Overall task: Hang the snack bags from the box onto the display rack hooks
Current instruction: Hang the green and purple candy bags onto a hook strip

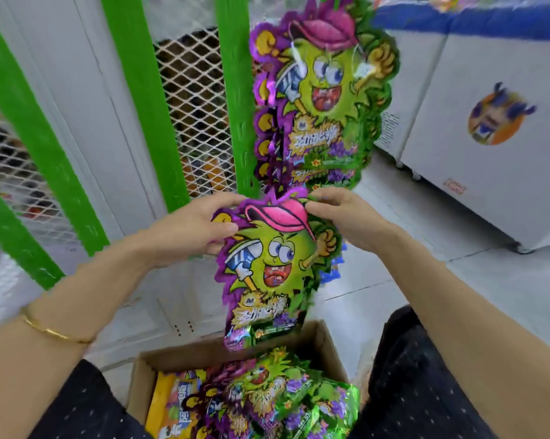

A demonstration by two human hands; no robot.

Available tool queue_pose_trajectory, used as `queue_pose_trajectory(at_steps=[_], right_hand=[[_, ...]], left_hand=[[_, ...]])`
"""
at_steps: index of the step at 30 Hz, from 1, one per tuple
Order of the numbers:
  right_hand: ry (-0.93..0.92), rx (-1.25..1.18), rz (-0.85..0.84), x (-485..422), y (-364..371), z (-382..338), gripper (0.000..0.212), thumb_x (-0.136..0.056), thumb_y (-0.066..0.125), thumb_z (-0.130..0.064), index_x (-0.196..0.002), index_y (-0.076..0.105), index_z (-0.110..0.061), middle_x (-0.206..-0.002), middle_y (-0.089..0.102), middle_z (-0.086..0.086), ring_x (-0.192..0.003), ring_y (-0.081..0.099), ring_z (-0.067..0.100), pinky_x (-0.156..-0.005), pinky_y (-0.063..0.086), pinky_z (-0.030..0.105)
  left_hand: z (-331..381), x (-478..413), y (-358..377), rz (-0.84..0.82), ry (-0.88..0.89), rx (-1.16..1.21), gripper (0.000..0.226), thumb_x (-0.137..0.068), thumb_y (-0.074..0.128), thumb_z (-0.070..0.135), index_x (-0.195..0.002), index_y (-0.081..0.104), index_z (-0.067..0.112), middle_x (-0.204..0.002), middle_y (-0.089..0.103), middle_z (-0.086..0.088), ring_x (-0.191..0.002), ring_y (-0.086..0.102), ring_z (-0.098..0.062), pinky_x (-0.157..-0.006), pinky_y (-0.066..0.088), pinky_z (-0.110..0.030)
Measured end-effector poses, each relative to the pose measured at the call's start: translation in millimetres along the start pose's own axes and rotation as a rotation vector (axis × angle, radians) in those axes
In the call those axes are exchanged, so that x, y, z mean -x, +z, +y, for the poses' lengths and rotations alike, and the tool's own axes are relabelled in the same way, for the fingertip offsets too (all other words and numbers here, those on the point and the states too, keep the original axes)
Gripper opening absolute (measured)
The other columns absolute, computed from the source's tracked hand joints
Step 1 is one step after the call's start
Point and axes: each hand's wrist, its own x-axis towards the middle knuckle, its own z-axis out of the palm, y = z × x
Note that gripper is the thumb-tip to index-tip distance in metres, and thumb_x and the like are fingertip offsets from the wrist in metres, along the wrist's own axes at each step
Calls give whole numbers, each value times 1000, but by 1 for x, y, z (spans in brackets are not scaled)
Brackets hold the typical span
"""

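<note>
Holds one green-and-purple snack bag point(267, 267) in the air, directly above the open cardboard box point(326, 340) and just below the bags already hanging. Grips its upper left edge with the left hand point(188, 232), thumb laid across the printed front. Pinches its top, beside the pink cap, with the curled fingers of the right hand point(346, 217). Long axis close to vertical: cap end up toward the display rack point(232, 90), bottom edge down toward the box, cartoon face turned to the camera. By count: two hands, one held bag, one box, one gold bangle point(55, 332) on the left wrist. On the rack, an overlapping column of hanging bags point(324, 99) of the same print, at least four by their stepped edges, exact number impossible to tell. In the box, a heap of matching bags point(276, 394) too tangled to count, plus one yellow bag point(169, 403) at the left side. Off to the right, two white freezer cabinets point(489, 122).
</note>
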Motion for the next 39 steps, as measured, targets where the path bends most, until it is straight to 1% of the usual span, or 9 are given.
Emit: queue_pose_trajectory(at_steps=[2, 4, 8, 11, 13, 17, 21, 25, 39], right_hand=[[-100, 30, 9, -3, -19, -29, 11, -89, 58, -6, -82, 63, -14, -75, 63, 2, -66, 60, 8, -67, 49, 22], [-170, 96, 54, -4, -36, -57, 11, -87, 61, -5, -85, 63, -16, -73, 65, -2, -66, 60, 4, -66, 48, 17], [-357, 184, 159, -17, -78, -124, 17, -86, 60, -2, -89, 62, -18, -68, 67, -16, -67, 60, -4, -65, 45, 10], [-467, 320, 254, -35, -98, -169, 15, -86, 63, -10, -83, 62, -25, -74, 64, -11, -67, 58, -2, -70, 47, 15], [-503, 359, 321, -48, -106, -191, 12, -85, 66, -16, -79, 62, -26, -72, 63, -8, -64, 56, 2, -68, 47, 16], [-561, 442, 448, -72, -118, -219, 10, -84, 67, -19, -77, 62, -24, -72, 64, -3, -67, 56, 10, -66, 47, 15], [-601, 514, 568, -95, -123, -229, 8, -84, 67, -22, -88, 63, -16, -83, 65, 6, -76, 57, 14, -73, 48, 31], [-681, 658, 708, -108, -119, -235, 12, -86, 64, -28, -93, 66, -18, -82, 58, -9, -80, 54, 11, -73, 42, 27], [-661, 810, 725, -111, -116, -221, 13, -89, 60, -27, -86, 56, -15, -79, 51, -4, -75, 46, 16, -65, 32, 27]], left_hand=[[33, -7, -14, -95, 41, -90, 28, -87, 64, 22, -110, 57, 37, -115, 63, 7, -97, 64, -1, -81, 52, -25], [72, -17, -24, -99, 123, -171, 56, -67, 75, 47, -118, 55, 35, -126, 60, 7, -114, 57, -6, -98, 45, -33], [173, -60, -26, 305, 439, -140, 44, -89, 62, 20, -129, 48, 10, -125, 55, -3, -113, 54, -13, -103, 44, -39], [228, -91, -23, 501, 548, -318, 22, -93, 53, 19, -115, 53, 16, -104, 55, 0, -101, 52, -16, -94, 44, -31], [248, -109, -24, 579, 546, -405, 8, -95, 48, 19, -90, 46, 24, -85, 49, 3, -92, 51, -18, -85, 43, -30], [272, -137, -30, 632, 527, -332, 12, -94, 47, 25, -95, 52, 13, -85, 60, -6, -81, 58, -25, -85, 50, -41], [287, -148, -36, 609, 420, -237, 24, -94, 48, 35, -78, 51, 18, -77, 48, -3, -67, 45, -16, -65, 40, -28], [297, -156, -39, 570, 357, -134, 40, -90, 56, 42, -105, 62, 5, -101, 65, -6, -92, 63, -25, -91, 50, -42], [294, -158, -37, 580, 318, 6, 42, -92, 56, 35, -117, 57, 2, -85, 61, -3, -82, 53, -18, -82, 43, -31]])
